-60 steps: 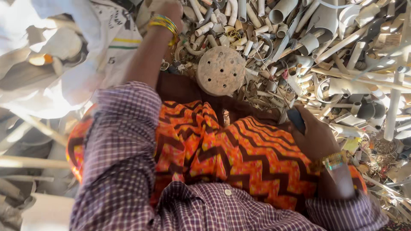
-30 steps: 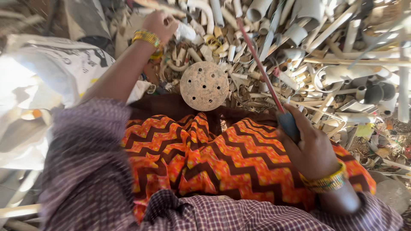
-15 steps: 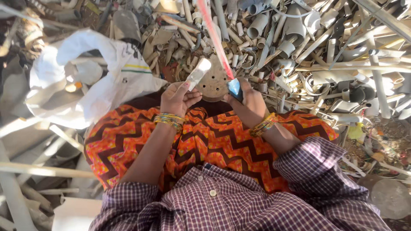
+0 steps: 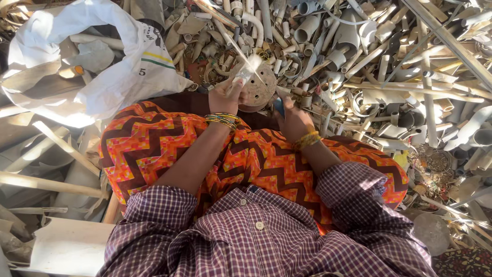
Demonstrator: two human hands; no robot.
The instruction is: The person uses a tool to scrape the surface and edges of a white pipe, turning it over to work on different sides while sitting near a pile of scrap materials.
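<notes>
Scrap pipe offcuts (image 4: pixel 359 61) heaped all round, w/ a perforated round disc (image 4: pixel 259 90) up front. Left hand (image 4: pixel 225 97) pinches a short pale pipe piece (image 4: pixel 245 73) over it: light, stiff, smooth, so grip mid-length. Right hand (image 4: pixel 292 118) closed on a blue-handled tool (image 4: pixel 278 106). White sack (image 4: pixel 102 61), far left, has a striped label.

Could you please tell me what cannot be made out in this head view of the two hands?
- Pale pipe piece in left hand: blurred, glare hides its shape.
- Blue-handled tool in right hand: blade motion-blurred, handle mostly covered.
- Round wooden block: near edge hidden by hands.
</notes>
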